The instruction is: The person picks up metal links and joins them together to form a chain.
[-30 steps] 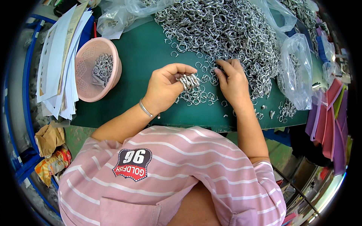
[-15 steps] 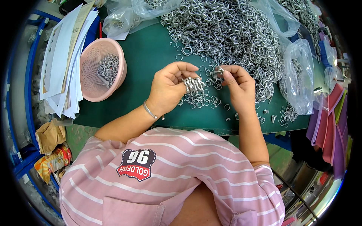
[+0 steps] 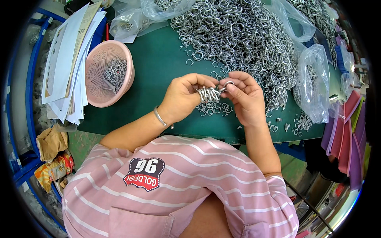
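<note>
Hands meet right over the near part of the green mat [image 3: 158, 71], so that's my landmark for everything here. The left hand [image 3: 180, 97] has its fingers curled tight around a little stack of metal rings [image 3: 209, 94], which pokes out toward the other hand. The right hand [image 3: 246, 99] pinches a single ring [image 3: 228, 83] between thumb and fingertips, held right up against the end of that stack. Both sit just above the mat, with a few loose rings [image 3: 216, 108] lying on the mat under them. At the far side of the mat there's a huge ring pile [image 3: 238, 35] that spreads down the right side. A pink basket [image 3: 99, 79] sits at the mat's left edge with some rings in it, and a paper stack [image 3: 67, 63] lies just beyond the basket. Clear plastic bags [image 3: 313, 79] rest on the mat's right side, beside the pile.
</note>
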Action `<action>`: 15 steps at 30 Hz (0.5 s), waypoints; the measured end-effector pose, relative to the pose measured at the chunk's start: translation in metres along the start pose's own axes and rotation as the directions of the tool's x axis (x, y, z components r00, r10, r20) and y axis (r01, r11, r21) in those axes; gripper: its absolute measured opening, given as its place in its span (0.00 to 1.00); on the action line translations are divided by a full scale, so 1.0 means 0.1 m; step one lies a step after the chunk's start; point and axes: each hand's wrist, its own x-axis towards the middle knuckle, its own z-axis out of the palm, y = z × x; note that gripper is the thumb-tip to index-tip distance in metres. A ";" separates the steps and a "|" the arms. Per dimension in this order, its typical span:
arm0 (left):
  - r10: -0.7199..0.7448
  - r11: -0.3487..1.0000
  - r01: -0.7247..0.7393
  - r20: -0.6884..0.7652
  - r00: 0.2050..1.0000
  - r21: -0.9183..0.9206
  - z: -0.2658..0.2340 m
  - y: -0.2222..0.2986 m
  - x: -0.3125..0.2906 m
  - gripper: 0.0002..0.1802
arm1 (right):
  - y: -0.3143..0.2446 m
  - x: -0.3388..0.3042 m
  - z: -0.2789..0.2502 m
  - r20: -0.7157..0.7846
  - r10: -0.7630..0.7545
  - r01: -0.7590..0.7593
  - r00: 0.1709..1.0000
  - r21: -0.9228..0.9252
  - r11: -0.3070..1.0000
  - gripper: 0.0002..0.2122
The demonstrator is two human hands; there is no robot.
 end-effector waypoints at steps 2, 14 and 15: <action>-0.039 0.999 0.039 0.022 0.999 0.004 0.02 0.00 -0.01 0.11 | 0.02 -0.02 0.08 -0.023 -0.080 0.078 0.997 -0.097 0.992 0.11; -0.003 0.997 0.007 -0.041 0.999 0.078 0.02 0.06 -0.02 0.10 | 0.05 0.01 0.04 -0.174 -0.010 -0.039 0.985 -0.276 0.960 0.09; 0.005 0.997 -0.001 -0.051 0.999 0.071 0.01 0.04 -0.01 0.10 | 0.04 0.02 0.03 -0.184 0.012 -0.063 0.983 -0.276 0.959 0.10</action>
